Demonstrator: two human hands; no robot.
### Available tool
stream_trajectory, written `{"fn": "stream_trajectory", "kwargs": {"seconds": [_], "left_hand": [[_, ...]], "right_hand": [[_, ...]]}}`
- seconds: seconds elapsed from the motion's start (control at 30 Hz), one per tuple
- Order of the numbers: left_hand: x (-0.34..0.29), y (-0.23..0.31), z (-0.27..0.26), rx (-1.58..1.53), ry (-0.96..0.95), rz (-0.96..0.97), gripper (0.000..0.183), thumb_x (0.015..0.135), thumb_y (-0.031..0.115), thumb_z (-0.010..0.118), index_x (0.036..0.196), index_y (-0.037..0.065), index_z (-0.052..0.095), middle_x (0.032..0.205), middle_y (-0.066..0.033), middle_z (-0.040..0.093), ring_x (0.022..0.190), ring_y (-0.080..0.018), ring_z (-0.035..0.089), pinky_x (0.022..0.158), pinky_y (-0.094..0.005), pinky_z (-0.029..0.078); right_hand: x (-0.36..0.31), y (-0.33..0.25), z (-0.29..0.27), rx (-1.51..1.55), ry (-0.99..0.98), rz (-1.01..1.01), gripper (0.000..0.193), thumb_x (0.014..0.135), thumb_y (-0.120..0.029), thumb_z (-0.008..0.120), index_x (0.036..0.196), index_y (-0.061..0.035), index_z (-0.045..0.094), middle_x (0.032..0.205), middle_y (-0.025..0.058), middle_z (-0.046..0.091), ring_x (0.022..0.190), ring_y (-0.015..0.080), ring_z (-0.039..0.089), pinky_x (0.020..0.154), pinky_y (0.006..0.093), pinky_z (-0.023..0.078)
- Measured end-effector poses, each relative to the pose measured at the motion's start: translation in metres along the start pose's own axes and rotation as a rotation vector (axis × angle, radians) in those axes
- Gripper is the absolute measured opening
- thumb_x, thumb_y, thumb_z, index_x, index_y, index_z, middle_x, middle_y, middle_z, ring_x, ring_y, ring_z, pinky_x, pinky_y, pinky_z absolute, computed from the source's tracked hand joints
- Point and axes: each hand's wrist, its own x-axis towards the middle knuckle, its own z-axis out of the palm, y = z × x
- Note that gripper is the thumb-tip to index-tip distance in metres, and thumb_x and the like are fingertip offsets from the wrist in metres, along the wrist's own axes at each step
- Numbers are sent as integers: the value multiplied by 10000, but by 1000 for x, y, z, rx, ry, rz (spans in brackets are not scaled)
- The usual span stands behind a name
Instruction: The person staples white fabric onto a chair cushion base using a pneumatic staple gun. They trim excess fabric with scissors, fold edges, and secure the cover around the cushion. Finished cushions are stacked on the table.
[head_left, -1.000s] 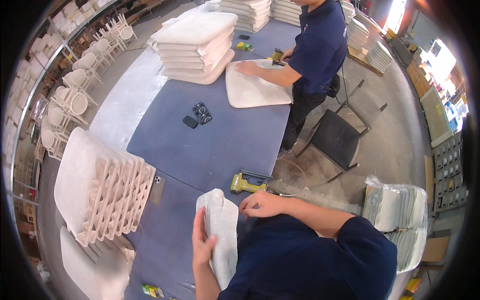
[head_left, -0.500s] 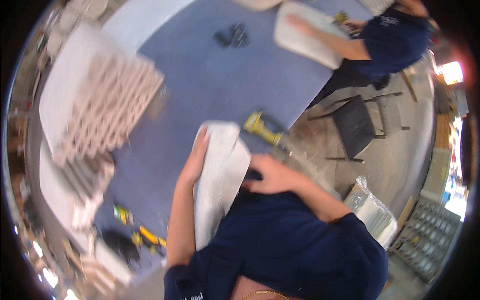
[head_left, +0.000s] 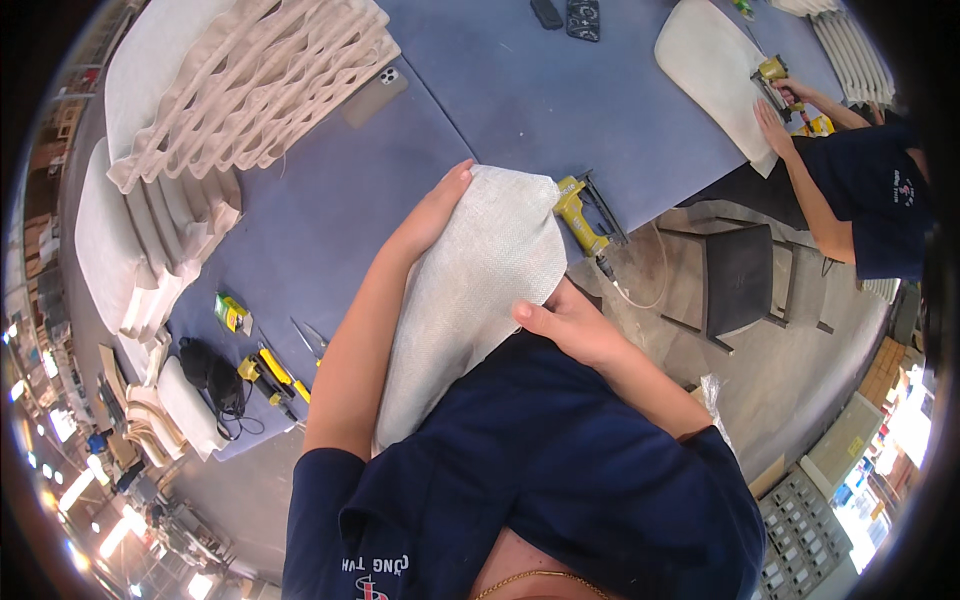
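Note:
A seat panel covered in off-white woven fabric stands tilted against my body at the table's edge. My left hand closes over its far left edge, with the forearm lying along its side. At the right edge my right hand grips it, thumb on the fabric and the other fingers hidden underneath. Just beyond the panel's right corner lies a yellow-green pneumatic staple gun with a hose attached, touched by neither hand.
Stacked pale upholstered panels fill the left, beside a phone. Yellow-handled tools and a black pouch lie near left. At the right, a co-worker's hand rests on another panel, near a black chair.
The view has shifted and sharpened. The panel now shows more of its broad fabric face, with both my hands still on its edges. The co-worker's staple gun now stands at their panel's edge.

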Motion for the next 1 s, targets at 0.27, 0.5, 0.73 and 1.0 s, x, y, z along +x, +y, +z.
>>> {"fn": "stream_trajectory", "kwargs": {"seconds": [0.27,0.5,0.73,1.0], "left_hand": [[2,-15,-6,84,45,18,802,1216,614,409,1823,90,384,1870,-186,387,1740,-331,336,1423,-448,229],[-7,-23,-6,70,50,7,771,1213,575,469,1816,99,407,1851,-177,430,1726,-327,369,1412,-435,261],[-34,-46,-43,196,154,-73,719,1161,505,640,1744,96,535,1765,-231,542,1654,-374,497,1362,-452,374],[-161,63,-120,328,429,-56,586,1122,372,758,1608,56,674,1014,-107,830,993,-192,811,929,-347,607]], "right_hand": [[5,0,5,-94,-29,-101,699,1077,-229,858,1640,19,527,1504,109,686,1400,189,630,1197,398,514],[12,25,-8,-31,25,0,571,1064,-245,885,1518,-19,621,1298,93,774,1084,169,761,764,322,649],[32,62,-24,-90,-19,2,523,1053,-209,893,1478,-17,656,1262,93,793,1044,158,775,716,315,634],[68,48,41,55,-2,-243,217,1070,-139,865,1216,19,832,1211,70,846,1111,137,762,977,309,578]]}}
